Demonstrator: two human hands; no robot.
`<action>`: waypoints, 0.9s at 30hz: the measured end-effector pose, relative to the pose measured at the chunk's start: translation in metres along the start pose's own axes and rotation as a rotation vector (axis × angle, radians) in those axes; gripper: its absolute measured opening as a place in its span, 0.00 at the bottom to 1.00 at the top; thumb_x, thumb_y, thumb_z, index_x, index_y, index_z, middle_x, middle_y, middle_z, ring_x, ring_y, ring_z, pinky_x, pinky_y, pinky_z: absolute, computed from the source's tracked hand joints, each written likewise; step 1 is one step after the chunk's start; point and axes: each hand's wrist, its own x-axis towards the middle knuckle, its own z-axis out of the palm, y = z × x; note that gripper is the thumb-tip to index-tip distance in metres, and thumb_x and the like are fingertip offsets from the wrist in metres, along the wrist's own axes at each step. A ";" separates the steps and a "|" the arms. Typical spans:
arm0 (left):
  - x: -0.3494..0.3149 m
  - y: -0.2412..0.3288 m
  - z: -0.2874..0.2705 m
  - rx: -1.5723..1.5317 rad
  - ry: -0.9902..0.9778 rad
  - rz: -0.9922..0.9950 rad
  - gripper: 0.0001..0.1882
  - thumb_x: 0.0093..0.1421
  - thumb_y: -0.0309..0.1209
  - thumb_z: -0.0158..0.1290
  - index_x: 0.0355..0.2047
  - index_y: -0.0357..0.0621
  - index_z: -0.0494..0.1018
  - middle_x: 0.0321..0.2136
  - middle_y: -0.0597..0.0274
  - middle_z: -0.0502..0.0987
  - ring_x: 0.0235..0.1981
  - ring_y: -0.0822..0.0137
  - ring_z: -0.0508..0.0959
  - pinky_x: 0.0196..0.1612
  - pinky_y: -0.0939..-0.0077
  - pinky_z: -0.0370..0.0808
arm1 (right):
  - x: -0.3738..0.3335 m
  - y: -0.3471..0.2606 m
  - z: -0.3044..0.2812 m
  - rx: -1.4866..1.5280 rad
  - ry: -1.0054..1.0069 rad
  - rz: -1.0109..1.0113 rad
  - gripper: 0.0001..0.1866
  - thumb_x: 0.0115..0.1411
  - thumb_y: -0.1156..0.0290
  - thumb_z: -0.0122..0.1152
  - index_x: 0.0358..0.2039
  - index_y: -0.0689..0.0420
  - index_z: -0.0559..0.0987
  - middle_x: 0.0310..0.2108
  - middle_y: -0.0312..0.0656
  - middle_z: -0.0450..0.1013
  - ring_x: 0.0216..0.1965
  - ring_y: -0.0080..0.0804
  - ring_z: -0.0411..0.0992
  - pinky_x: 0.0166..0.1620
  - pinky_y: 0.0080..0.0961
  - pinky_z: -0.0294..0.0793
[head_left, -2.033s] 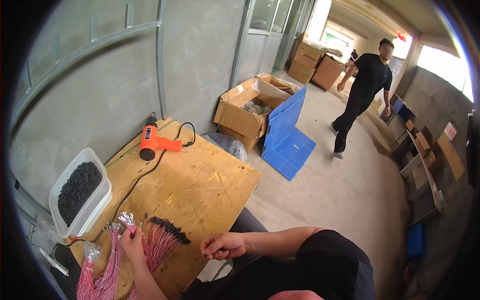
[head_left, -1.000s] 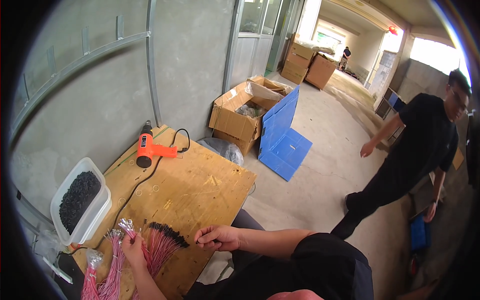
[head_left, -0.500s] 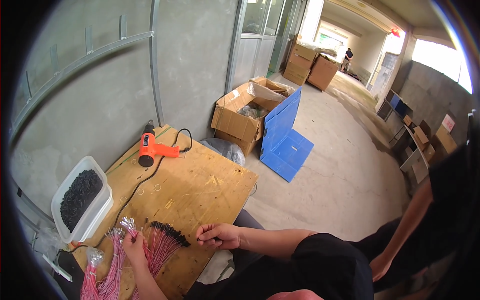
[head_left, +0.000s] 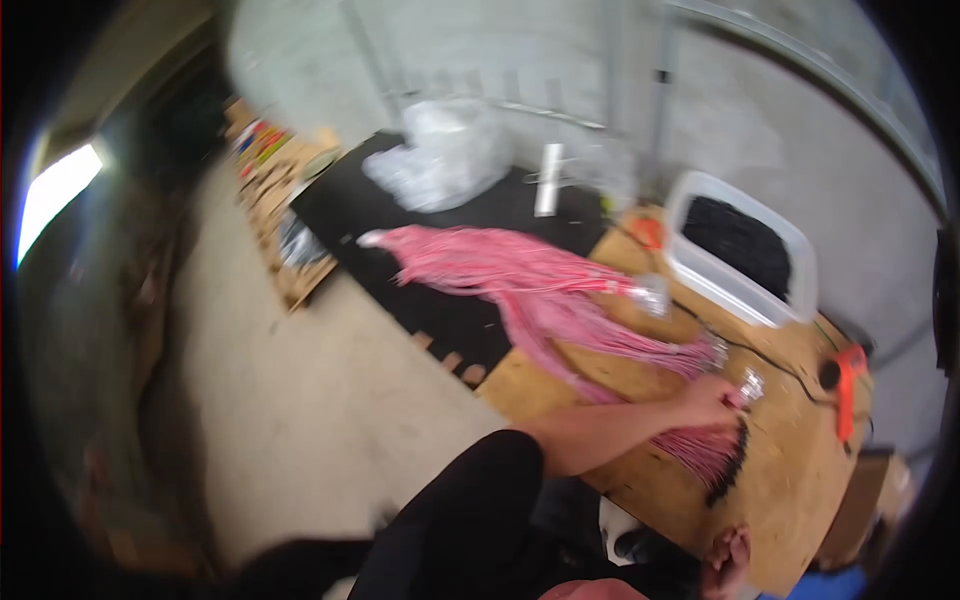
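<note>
My left hand (head_left: pixel 712 402) is closed round a bundle of pink wires, with its silvery terminal ends (head_left: pixel 750 386) sticking out past the fingers. Just below that hand, pink wires with black sleeved ends (head_left: pixel 692 455) fan out across the wooden table. Other long pink wire bundles (head_left: pixel 510 262) lie beside them, silvery at the tips. Near the table's front edge, my right hand (head_left: pixel 728 562) has curled fingers; motion blur hides what they may hold. A white plastic tub (head_left: pixel 680 245) of small black sleeves stands at the back.
An orange heat gun (head_left: pixel 850 390) lies on the wooden table (head_left: pixel 790 480) at right, its black cord running along the back. A black surface (head_left: pixel 350 205) adjoins at left, bearing a clear plastic bag (head_left: pixel 445 160). Cardboard boxes (head_left: pixel 285 190) stand on the floor beyond.
My view has swung to the left, bringing in the black surface and the full wire bundles. My left hand still grips its bundle; my right hand stays apart from it, fingers curled.
</note>
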 end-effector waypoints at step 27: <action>-0.007 -0.004 -0.024 -0.322 0.005 -0.163 0.09 0.50 0.29 0.63 0.26 0.34 0.79 0.17 0.54 0.78 0.19 0.64 0.80 0.26 0.67 0.77 | 0.164 -0.055 0.019 -0.624 -0.246 -0.286 0.22 0.66 0.65 0.62 0.55 0.63 0.71 0.23 0.36 0.64 0.23 0.24 0.61 0.27 0.19 0.62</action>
